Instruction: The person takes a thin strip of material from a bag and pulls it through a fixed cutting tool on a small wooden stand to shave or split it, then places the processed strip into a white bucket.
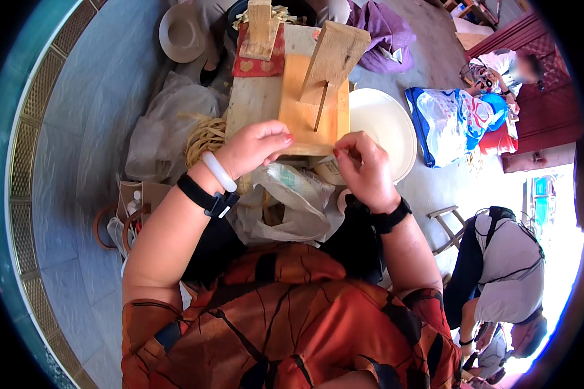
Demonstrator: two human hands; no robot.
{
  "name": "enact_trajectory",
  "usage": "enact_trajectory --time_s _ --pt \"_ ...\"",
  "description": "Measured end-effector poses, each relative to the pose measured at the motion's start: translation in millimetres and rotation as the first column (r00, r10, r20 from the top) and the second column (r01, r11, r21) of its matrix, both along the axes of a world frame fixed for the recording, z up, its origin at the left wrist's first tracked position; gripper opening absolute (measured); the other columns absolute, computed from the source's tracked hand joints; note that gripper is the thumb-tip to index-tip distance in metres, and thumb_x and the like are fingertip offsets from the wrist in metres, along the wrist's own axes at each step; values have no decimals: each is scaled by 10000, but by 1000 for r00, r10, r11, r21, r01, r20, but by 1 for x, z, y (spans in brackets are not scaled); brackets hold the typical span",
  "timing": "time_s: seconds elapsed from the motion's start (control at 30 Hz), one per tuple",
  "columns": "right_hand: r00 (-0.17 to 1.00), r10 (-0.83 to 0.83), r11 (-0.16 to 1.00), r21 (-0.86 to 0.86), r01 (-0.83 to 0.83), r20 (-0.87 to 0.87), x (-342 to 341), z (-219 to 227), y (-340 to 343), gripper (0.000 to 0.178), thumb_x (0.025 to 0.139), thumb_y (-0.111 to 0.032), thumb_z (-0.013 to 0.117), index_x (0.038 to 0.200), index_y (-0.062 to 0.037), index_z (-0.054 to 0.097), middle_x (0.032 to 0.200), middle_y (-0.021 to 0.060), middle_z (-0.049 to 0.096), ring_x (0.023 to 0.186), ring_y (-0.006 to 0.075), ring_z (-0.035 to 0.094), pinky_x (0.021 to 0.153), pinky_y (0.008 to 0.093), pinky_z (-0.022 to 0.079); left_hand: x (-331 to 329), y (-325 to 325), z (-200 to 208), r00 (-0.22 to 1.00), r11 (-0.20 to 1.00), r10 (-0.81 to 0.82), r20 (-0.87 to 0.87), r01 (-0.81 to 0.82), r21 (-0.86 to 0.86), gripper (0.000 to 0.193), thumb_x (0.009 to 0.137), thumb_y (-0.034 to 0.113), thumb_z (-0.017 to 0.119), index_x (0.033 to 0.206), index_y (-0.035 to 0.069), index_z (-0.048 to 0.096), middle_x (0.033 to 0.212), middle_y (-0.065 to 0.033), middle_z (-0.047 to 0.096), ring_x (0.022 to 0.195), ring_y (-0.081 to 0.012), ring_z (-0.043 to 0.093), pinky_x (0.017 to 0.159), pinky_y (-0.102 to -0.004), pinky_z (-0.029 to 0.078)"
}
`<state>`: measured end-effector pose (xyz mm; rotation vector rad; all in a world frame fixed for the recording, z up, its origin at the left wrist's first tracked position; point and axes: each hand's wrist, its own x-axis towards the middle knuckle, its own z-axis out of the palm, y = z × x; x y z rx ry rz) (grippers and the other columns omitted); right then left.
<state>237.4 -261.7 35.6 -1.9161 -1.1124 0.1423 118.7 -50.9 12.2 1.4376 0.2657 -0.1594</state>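
My left hand (258,146) is closed, thumb and fingers together, just short of the near left corner of a wooden board (293,91). At the board's near right corner my right hand (368,167) is pinched, its fingertips pressed together. Anything thin in either pinch is too small to make out. On the board a thick wooden block (334,55) stands up, tilted in view, with a thin dark rod (321,107) beside its lower end. Below both hands lies a crumpled whitish plastic bag (285,207).
A coil of pale flat strips (204,139) lies left of the bench (240,100). At the right stands a round cream tub (392,136), then a white-and-blue bag (438,120). Beyond the bench are another wooden stand (259,32) and a purple cloth (386,35). Other people sit nearby.
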Motion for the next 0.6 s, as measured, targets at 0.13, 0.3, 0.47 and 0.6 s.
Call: enact_trajectory --time_s 0.13,0.3,0.47,0.6 --pt "996 -53 996 73 48 71 28 4 23 93 816 14 600 890 -29 564 837 100 606 641 201 617 582 289 491 33 1 9 955 976 190 226 -208 59 176 964 235 535 870 89 566 679 94 441 601 -11 401 534 -172 325" --pt "955 -156 983 -59 176 251 60 -37 34 71 852 -73 567 910 -36 551 825 136 630 736 316 627 653 401 503 69 4 -24 887 552 264 378 -460 695 186 906 193 555 837 21 578 679 -197 574 663 -387 552 600 -421 437" --pt "844 -168 976 -34 215 509 61 -24 -10 301 804 -29 561 1105 -33 560 1202 153 576 1084 350 540 922 433 411 35 -2 -11 942 795 171 290 -306 524 179 947 171 531 870 12 563 625 -33 480 590 -86 446 558 -269 400" --pt "789 241 968 -85 -235 565 -10 -2 -4 223 754 -6 617 975 -38 607 959 103 619 841 302 587 739 385 463 14 -42 -7 976 1000 -10 219 15 -24 131 961 154 505 960 51 586 694 50 493 627 -34 437 557 -188 359"
